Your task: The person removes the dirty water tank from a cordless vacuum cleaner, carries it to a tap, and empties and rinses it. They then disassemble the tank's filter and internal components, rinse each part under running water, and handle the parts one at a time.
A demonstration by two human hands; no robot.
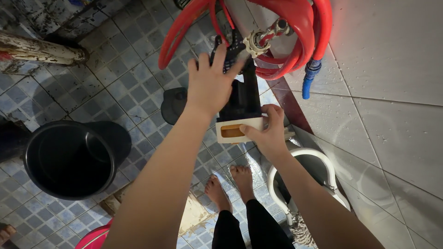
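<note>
**Two hands at a wall tap, one holding a small box**

Just right of the frame's centre, the right hand [270,133] grips a small cream-coloured box [240,129], thumb laid along its lower edge and fingers curled round its right end. The box is a flat rectangle with a rounded window cut in its face, and something amber-brown shows inside it. Any print on it is too small to make out.

Above it, in the upper middle of the frame, the left hand [210,83] is spread wide, fingers splayed and holding nothing. Its fingertips lie against a dark ridged object [228,57] just beside the metal tap [265,37]; whether they press on it cannot be told. A dark upright piece [244,97] runs from there down to the box.

Coils of red hose [295,27] loop round the tap at the top of the frame, with a blue fitting [310,76] hanging off to the right against the pale wall tiles [392,92].

At the left, a black bucket [69,159] stands on the blue-grey tiled floor [115,78]; its inside is dark and I cannot tell what it holds. A white-rimmed basin [323,159] sits at lower right, near the person's bare feet [230,182]. A pink container [94,237] edges in at the bottom.
</note>
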